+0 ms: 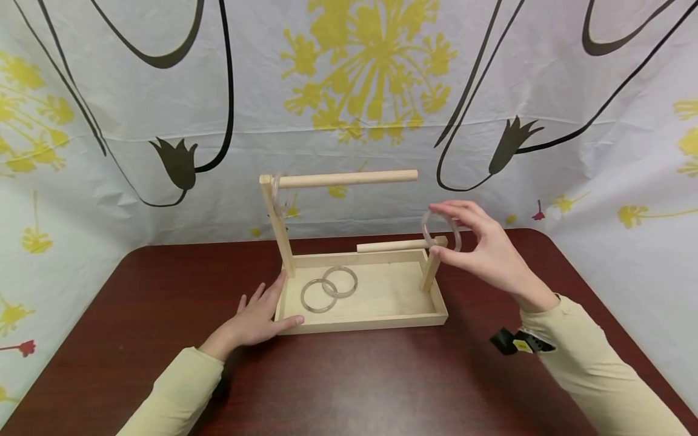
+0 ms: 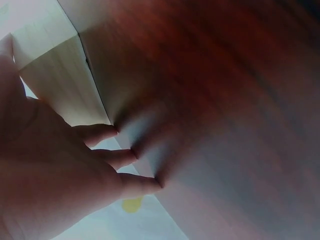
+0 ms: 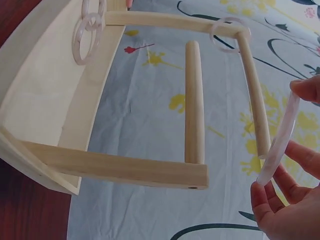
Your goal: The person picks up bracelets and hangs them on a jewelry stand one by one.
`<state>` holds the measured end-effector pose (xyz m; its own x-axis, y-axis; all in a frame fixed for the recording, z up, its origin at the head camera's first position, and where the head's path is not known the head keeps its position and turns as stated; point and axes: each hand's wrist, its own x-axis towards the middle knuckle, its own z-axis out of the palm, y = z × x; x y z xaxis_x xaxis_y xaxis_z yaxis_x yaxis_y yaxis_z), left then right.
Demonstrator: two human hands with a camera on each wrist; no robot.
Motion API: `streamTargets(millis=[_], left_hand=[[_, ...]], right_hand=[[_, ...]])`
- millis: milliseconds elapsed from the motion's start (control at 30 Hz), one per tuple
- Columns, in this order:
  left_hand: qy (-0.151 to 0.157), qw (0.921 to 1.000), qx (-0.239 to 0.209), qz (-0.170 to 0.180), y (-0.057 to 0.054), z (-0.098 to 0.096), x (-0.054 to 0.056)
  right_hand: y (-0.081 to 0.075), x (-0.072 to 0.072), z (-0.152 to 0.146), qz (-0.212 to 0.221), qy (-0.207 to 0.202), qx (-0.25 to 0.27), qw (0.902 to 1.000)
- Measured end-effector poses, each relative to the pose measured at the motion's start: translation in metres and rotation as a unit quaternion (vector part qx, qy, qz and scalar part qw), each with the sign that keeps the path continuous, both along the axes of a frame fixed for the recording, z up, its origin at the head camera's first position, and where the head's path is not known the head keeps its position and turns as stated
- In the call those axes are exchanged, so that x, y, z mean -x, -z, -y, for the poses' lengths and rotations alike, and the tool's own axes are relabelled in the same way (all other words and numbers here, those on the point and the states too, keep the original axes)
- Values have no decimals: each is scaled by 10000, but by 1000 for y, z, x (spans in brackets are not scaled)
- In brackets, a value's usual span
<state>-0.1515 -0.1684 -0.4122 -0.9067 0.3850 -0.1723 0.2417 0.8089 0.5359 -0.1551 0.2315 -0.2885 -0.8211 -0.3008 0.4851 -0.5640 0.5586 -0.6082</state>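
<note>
My right hand (image 1: pixel 485 245) pinches a clear pinkish bangle (image 3: pixel 279 142) between thumb and fingers. The bangle is held up by the right post (image 1: pixel 429 272) of a wooden stand, apart from both rods in the right wrist view. My left hand (image 1: pixel 259 318) rests against the left end of the stand's tray (image 1: pixel 371 323), its thumb over the front corner and its other fingers spread on the table. Another bangle (image 1: pixel 276 197) hangs at the post end of the upper rod (image 1: pixel 349 178). Two overlapping bangles (image 1: pixel 303 297) lie in the tray's left half.
The lower rod (image 1: pixel 389 246) points left from the right post. A tall left post (image 1: pixel 279 227) carries the upper rod, which points right. The stand sits on a dark red-brown table (image 1: pixel 354 381). Behind hangs a white cloth (image 1: pixel 251 145) with yellow and dark flowers.
</note>
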Motion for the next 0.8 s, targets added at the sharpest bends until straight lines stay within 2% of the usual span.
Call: streamTargets(millis=[467,800], left_hand=[[-124,9997,224,56,-2,-2,-3],[-218,9990,362,110,-6,-2,-5]], right_hand=[[-13,19,-4,198,114,-15,9997],[-21,33,-6,230,-68,438,9987]])
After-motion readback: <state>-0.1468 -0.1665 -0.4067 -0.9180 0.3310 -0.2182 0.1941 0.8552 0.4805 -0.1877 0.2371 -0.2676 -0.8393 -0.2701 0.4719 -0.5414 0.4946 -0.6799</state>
